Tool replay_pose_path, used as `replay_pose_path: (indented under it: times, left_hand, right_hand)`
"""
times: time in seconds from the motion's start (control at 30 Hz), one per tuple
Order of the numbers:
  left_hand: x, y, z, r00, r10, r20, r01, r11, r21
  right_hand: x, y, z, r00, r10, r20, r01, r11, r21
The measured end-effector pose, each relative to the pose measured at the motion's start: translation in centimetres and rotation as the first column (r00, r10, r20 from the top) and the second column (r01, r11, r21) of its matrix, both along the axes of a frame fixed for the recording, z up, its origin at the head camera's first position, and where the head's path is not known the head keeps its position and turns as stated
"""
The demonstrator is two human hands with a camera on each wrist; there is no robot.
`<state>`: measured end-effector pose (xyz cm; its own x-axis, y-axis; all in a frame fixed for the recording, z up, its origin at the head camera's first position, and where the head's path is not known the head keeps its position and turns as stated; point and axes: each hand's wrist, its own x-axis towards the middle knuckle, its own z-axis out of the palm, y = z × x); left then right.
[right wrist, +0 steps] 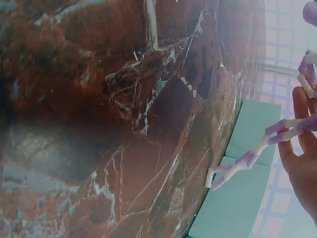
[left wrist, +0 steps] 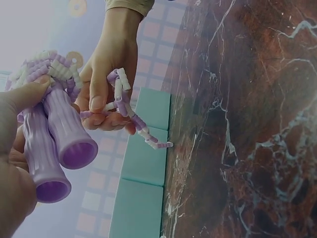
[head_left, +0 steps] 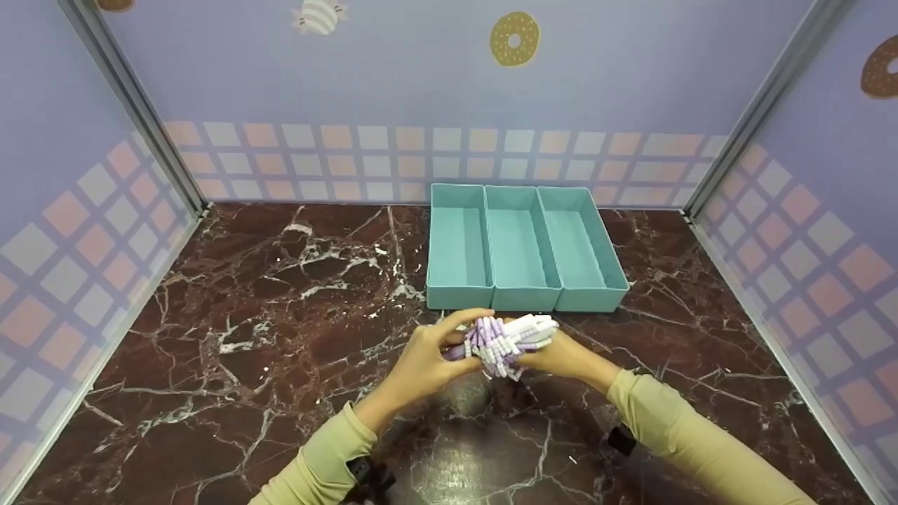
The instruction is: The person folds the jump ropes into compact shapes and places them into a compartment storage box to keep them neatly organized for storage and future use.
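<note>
A beaded jump rope (head_left: 501, 344) in white and purple is bunched up between both hands above the tabletop. My left hand (head_left: 424, 358) grips its two ribbed purple handles (left wrist: 69, 129) side by side, thumb over the gathered beads, as the left wrist view shows. On the other side, my right hand (head_left: 561, 358) holds part of the beaded cord, with its fingers (right wrist: 299, 124) curled under the strand. A loose loop of beads (left wrist: 143, 130) dangles below that hand. The head view hides much of the right hand's fingers behind the bundle.
Just beyond the hands stands a teal organizer tray (head_left: 490, 245) with three long compartments. Dark red marbled tabletop (head_left: 280, 337) spreads around it, with small white specks on it. Patterned lilac panels (head_left: 421, 84) enclose the back and sides.
</note>
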<state>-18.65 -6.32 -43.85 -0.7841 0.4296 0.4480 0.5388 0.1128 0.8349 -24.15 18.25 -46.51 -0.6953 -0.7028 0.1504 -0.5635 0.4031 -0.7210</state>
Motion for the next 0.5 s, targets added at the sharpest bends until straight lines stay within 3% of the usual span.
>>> replay_pose_path:
  times: [0.1,0.23,0.5]
  left_hand:
    - [-0.1,0.0,0.2,1.000,0.021,0.000,-0.021,1.000,0.016]
    - [-0.2,0.0,0.4,0.999,0.052,-0.004,-0.052,0.998,0.032]
    - [-0.5,0.2,0.5,0.991,0.130,0.026,-0.132,0.989,0.063]
  right_hand:
    - [0.2,-0.1,-0.2,0.996,-0.042,0.075,0.043,0.999,-0.013]
    - [0.3,-0.2,-0.6,0.995,-0.073,0.068,0.077,0.995,-0.056]
    - [0.0,-0.2,-1.1,0.999,-0.022,-0.031,0.019,0.996,-0.087]
